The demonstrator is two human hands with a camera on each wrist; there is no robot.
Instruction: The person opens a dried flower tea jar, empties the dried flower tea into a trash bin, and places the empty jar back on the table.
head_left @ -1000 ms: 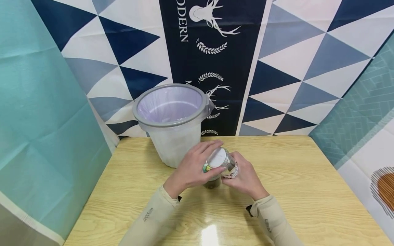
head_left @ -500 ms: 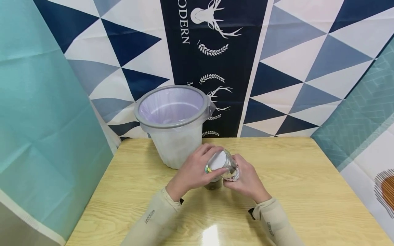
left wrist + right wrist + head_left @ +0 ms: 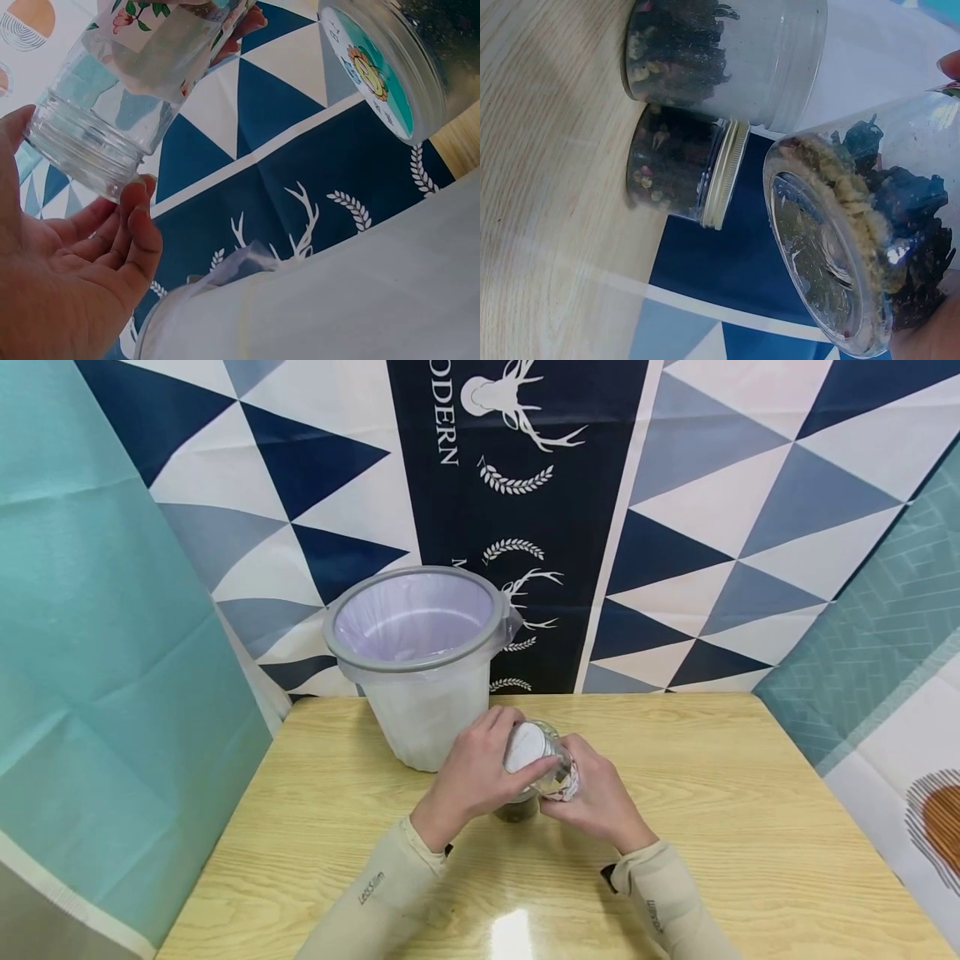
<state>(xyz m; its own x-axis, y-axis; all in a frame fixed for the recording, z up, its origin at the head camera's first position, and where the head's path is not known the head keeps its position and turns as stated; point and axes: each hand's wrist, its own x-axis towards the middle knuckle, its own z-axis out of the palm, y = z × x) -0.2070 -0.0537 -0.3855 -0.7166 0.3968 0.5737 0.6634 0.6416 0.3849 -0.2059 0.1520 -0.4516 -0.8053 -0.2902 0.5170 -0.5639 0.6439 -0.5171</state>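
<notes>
Both hands are on one clear jar (image 3: pixel 561 772) with a floral label, tilted above the table. My right hand (image 3: pixel 596 793) grips its body. My left hand (image 3: pixel 476 768) has thumb and fingers around its white round end; in the left wrist view, the left fingertips (image 3: pixel 139 191) meet the threaded neck. Dark dried bits and yellowish pieces fill the bottom of this jar (image 3: pixel 862 225) in the right wrist view. Behind it stand a larger clear jar (image 3: pixel 727 60) and a smaller jar with a gold lid (image 3: pixel 724 172), both holding dark dried contents. The larger jar's lid (image 3: pixel 367 75) has a turquoise label.
A white bin (image 3: pixel 427 710) with a grey rim and a pale purple liner stands at the back left of the wooden table (image 3: pixel 712 827). Patterned cloth (image 3: pixel 765 527) hangs along the back, and a teal cloth (image 3: pixel 127 677) hangs at the left.
My left hand's fingers have shifted around the jar's white end, their tips moving left and closer in. The standing jar's green label, seen before by the left hand, is now covered. My right hand hardly moves.
</notes>
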